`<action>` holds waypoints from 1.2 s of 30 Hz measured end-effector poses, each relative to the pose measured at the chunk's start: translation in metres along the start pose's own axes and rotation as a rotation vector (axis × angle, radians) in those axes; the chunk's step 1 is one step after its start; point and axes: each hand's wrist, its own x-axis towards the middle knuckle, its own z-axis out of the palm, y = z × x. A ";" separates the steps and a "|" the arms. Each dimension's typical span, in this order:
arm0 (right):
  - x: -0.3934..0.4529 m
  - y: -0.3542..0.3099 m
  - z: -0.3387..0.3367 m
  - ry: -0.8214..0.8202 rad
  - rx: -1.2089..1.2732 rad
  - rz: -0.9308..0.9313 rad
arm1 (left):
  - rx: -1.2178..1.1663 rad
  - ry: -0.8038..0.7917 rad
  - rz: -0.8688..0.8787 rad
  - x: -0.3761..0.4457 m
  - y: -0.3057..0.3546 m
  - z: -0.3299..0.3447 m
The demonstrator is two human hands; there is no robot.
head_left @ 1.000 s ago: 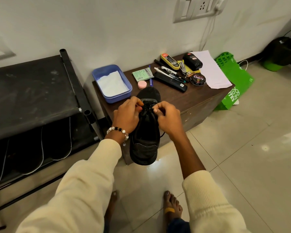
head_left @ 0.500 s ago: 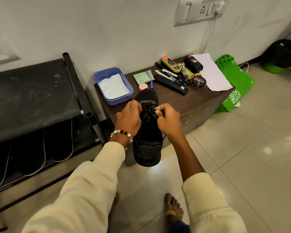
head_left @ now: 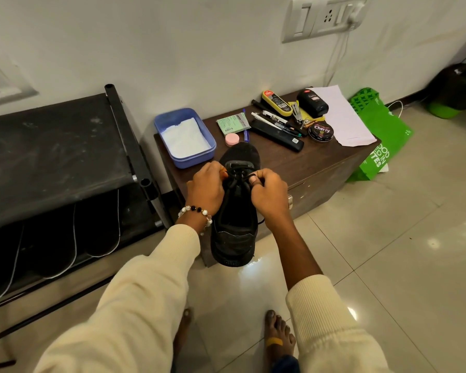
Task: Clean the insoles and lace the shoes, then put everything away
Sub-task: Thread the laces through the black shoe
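Both hands work at the top of a black low-top fabric shoe (head_left: 236,211), which rests with its toe on the dark brown wooden surface (head_left: 307,162) and its heel hanging over the near edge, toward the person. The left hand (head_left: 206,188) has its fingers curled in at the left of the eyelets, seemingly pinching the thin black lace (head_left: 238,181); the right hand (head_left: 269,191) pinches the lace between thumb and forefinger at the right side. The lace already crosses several eyelets between the hands, so lacing this shoe looks well along, perhaps at the last rows or the tightening.

Beyond the left hand sits a blue rectangular plastic tub (head_left: 184,137) holding something white. Beyond the right hand lie a round black polish tin (head_left: 321,132), pens, a black bottle and a white sheet of paper. Left of the left hand, on the low shelf of a black rack (head_left: 51,154), flat dark shapes edged in white may be insoles; I cannot tell if they are clean. A second shoe is not in view. Putting everything away appears still to be done.
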 end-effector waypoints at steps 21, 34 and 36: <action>-0.003 0.007 -0.021 -0.140 0.029 -0.171 | -0.575 -0.234 0.083 -0.014 -0.016 -0.025; 0.003 0.014 -0.022 -0.181 0.104 -0.059 | -0.468 -0.084 0.051 -0.010 -0.018 -0.013; 0.004 0.017 -0.023 -0.226 0.083 -0.093 | -0.519 -0.130 0.047 -0.011 -0.019 -0.015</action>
